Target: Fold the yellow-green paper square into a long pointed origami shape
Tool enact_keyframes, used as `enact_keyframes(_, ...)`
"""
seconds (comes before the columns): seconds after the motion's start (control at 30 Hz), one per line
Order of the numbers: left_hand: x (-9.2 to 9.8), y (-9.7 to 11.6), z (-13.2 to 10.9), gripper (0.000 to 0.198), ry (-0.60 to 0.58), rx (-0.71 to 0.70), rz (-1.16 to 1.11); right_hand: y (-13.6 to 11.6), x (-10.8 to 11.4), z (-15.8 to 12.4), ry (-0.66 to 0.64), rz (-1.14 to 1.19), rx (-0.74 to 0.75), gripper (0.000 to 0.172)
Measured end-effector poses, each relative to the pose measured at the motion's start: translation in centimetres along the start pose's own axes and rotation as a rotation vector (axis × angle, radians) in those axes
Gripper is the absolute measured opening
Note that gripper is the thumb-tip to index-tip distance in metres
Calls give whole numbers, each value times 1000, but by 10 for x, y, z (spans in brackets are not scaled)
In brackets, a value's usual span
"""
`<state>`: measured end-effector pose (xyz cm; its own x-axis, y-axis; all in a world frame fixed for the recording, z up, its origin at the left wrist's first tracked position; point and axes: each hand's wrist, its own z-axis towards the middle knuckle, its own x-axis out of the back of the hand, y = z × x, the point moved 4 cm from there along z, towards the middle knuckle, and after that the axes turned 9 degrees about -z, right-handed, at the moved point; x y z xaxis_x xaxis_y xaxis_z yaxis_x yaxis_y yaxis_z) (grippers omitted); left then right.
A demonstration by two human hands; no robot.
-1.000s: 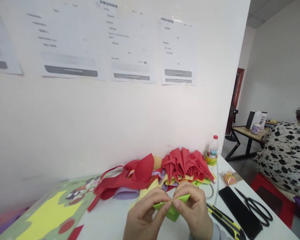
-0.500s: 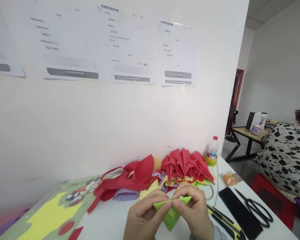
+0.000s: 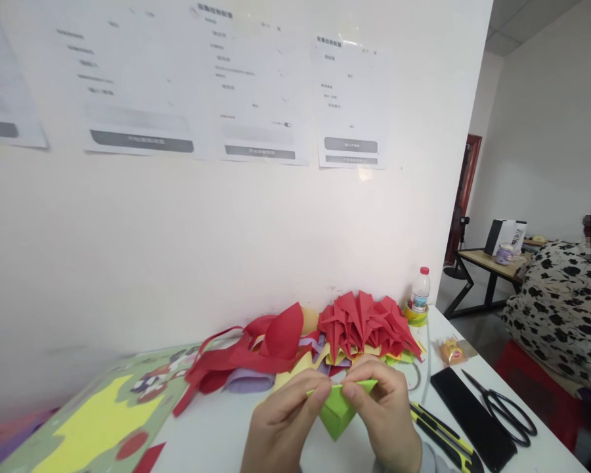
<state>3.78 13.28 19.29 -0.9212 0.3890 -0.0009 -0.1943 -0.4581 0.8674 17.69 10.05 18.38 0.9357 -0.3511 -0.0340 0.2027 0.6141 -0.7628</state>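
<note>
A folded piece of green paper (image 3: 335, 412) is held low over the white table (image 3: 217, 433), between both my hands. My left hand (image 3: 280, 427) pinches its upper edge from the left with thumb and forefinger. My right hand (image 3: 384, 420) pinches the same edge from the right, fingers curled over the top. Just behind the hands lies a heap of folded red paper shapes (image 3: 364, 322) on yellow and purple sheets.
Red paper strips (image 3: 226, 361) and a printed green and yellow sheet (image 3: 98, 420) lie to the left. A small bottle (image 3: 420, 290), a snack packet (image 3: 452, 351), a black case (image 3: 473, 417), scissors (image 3: 505, 410) and a yellow-black utility knife (image 3: 440, 433) lie to the right. A person in a spotted top (image 3: 561, 309) sits at far right.
The green paper has been turned and pushed together, so its body now bulges below my fingers. Both hands kept their pinch and barely shifted.
</note>
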Motion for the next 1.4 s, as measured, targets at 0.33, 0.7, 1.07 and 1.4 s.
enact_keyframes(0.33, 3, -18, -2, 33, 168, 83, -220, 4, 0, -2, 24, 9, -14, 15)
enact_keyframes(0.7, 13, 0, 1, 12, 212, -116, 31, 11, -2, -1, -74, 47, -126, 33)
enact_keyframes(1.07, 12, -26, -1, 36, 170, 186, -314, 31, 2, 1, 1, 51, -289, 44)
enact_keyframes(1.4, 9, -25, 3, 37, 224, 298, -393, 21, -4, 0, -98, 268, -310, 28)
